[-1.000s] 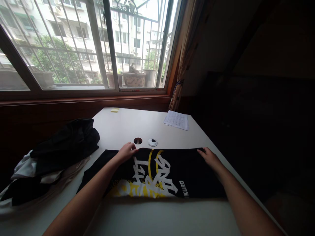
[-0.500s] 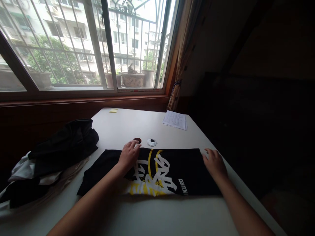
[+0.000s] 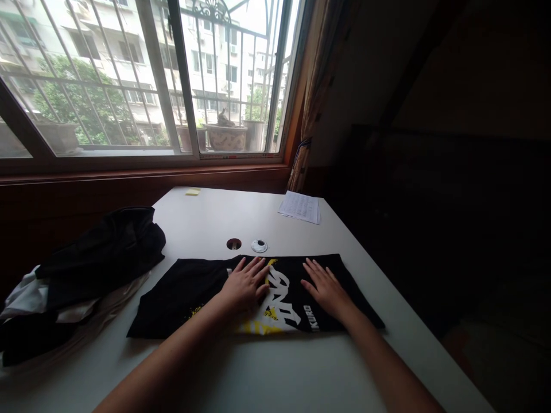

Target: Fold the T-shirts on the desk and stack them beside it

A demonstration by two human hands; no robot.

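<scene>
A black garment (image 3: 172, 298) with white and yellow print lies folded in a long flat shape across the white table. My left hand (image 3: 245, 284) rests flat on its middle, fingers spread over part of the print. Flat on the right part of the cloth lies my right hand (image 3: 326, 287), fingers apart, just above the small white lettering. Neither hand grips anything. Part of the print is hidden under my left hand and forearm.
A heap of black, white and beige clothes (image 3: 103, 258) lies at the table's left. Behind the garment are a round hole (image 3: 233, 244) and a white disc (image 3: 259, 246). Papers (image 3: 300, 207) and yellow notes (image 3: 193, 192) lie near the table's (image 3: 215, 221) far edge, below the window.
My right hand has moved left from the garment's right end onto the cloth. My left hand has come down from the far edge and spread flat. The view has shifted slightly.
</scene>
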